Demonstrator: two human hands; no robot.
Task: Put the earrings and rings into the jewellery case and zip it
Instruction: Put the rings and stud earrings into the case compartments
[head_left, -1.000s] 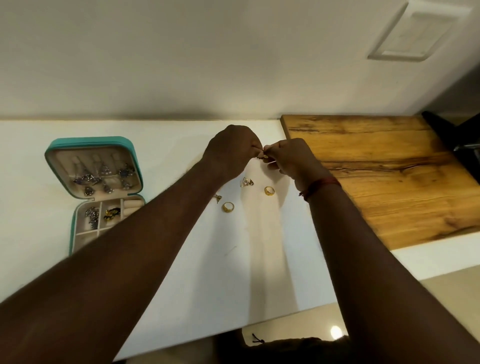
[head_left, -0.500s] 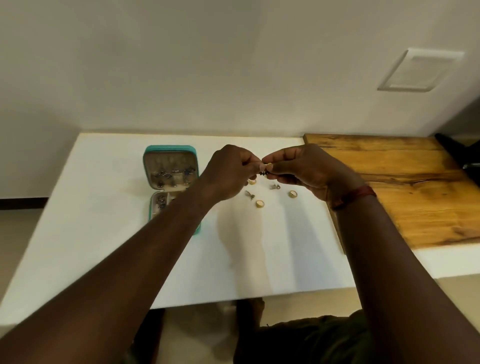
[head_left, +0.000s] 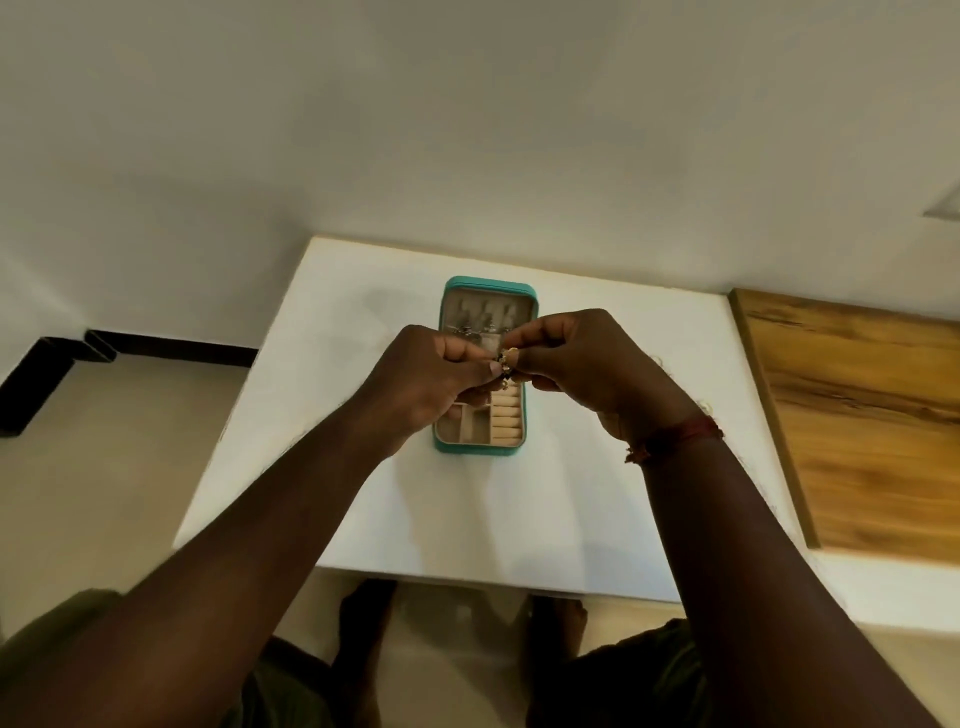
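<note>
A teal jewellery case (head_left: 484, 450) lies open on the white table (head_left: 519, 519), lid toward the wall. Several earrings hang on the lid's beige panel; the base shows empty compartments and ring rolls. My left hand (head_left: 431, 379) and my right hand (head_left: 587, 358) meet above the middle of the case. Both pinch a small gold and dark earring (head_left: 505, 364) between their fingertips. The loose rings and earrings that lay on the table are hidden behind my right hand and arm.
A wooden board (head_left: 857, 415) lies on the table's right side. The wall rises right behind the table. Beige floor and a dark skirting (head_left: 156, 348) show to the left. My knees and feet are below the table's front edge.
The view has swung left, and my hands, still pinching the earring, have moved from over the loose jewellery to above the open case.
</note>
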